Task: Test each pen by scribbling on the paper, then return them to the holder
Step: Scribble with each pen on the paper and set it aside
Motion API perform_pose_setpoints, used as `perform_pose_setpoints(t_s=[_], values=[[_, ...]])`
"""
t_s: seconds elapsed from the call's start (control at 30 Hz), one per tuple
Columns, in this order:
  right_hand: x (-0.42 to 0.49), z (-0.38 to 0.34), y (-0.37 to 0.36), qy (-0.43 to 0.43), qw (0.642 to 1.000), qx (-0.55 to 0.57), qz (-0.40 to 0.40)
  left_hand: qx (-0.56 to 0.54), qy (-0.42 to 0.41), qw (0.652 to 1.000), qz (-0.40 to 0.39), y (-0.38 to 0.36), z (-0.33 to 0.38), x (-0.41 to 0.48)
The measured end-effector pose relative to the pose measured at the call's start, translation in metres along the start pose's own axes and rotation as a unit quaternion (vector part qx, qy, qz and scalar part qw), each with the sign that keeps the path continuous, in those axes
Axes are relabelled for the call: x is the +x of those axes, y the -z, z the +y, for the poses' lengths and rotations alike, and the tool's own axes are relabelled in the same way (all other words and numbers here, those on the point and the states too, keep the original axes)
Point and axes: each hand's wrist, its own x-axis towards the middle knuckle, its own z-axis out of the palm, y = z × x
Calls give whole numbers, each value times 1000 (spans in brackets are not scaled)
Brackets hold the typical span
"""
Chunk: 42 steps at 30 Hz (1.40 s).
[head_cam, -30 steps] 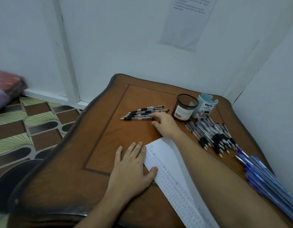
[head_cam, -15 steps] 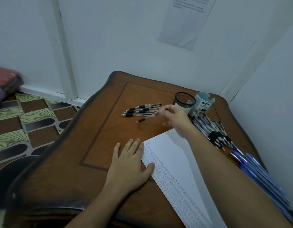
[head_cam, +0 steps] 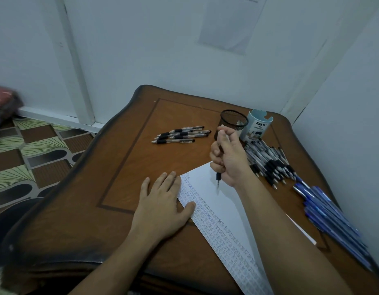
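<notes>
Head view: our right hand fists a black-grip pen, long axis near upright, tip down, poking out below the fingers just above the paper. Left hand lies flat, fingers straight, pinning the sheet's left edge. Blank paper sits under the tip; we judge a short drop starts the scribble. Mesh holder stands beyond the fist.

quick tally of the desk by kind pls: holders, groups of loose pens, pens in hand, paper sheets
pen holders: 2 (black mesh cup, light blue organiser)
groups of pens lying on the table: 3 (small row, black-grip heap, blue heap)
pens in hand: 1 (pen gripped by the right hand)
paper sheets on the table: 1
total: 7
</notes>
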Motion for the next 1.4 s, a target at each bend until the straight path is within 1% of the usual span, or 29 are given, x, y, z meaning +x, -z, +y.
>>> perform_pose_setpoints(t_s=[0.17, 0.23, 0.33, 0.43, 0.5, 0.57, 0.7, 0.77, 0.87, 0.9, 1.0, 1.13, 1.4], values=[[6, 6, 3, 21, 999, 38, -18, -13, 0, 1000, 5, -1, -1, -1], [9, 11, 6, 18, 999, 33, -8, -2, 0, 1000, 2, -1, -2, 0], [16, 21, 12, -24, 999, 36, 26, 2, 0, 1000, 3, -1, -2, 0], [19, 33, 18, -28, 998, 22, 48, 5, -3, 1000, 2, -2, -2, 0], [17, 41, 21, -24, 999, 3, 29, 3, -3, 1000, 2, -2, -2, 1], [14, 47, 23, -9, 1000, -22, -9, 9, -4, 1000, 2, -2, -2, 1], [17, 53, 19, 16, 995, -93, -22, 3, -1, 1000, 9, -3, -3, 0], [15, 56, 16, 21, 991, -123, -52, 3, -4, 1000, 8, -3, -3, 0], [15, 59, 15, 4, 988, -120, -96, 3, -4, 1000, 8, -3, -3, 0], [16, 61, 14, 6, 987, -131, -94, 1, -2, 1000, 10, -3, -2, 0], [19, 68, 12, 43, 975, -210, -65, 3, 2, 1000, 9, -3, -2, 0], [18, 72, 11, 54, 965, -254, -35, 2, 1, 1000, 5, -2, -1, 0], [12, 73, 8, 89, 950, -295, -47, -7, 2, 1000, 5, -1, 0, 0]])
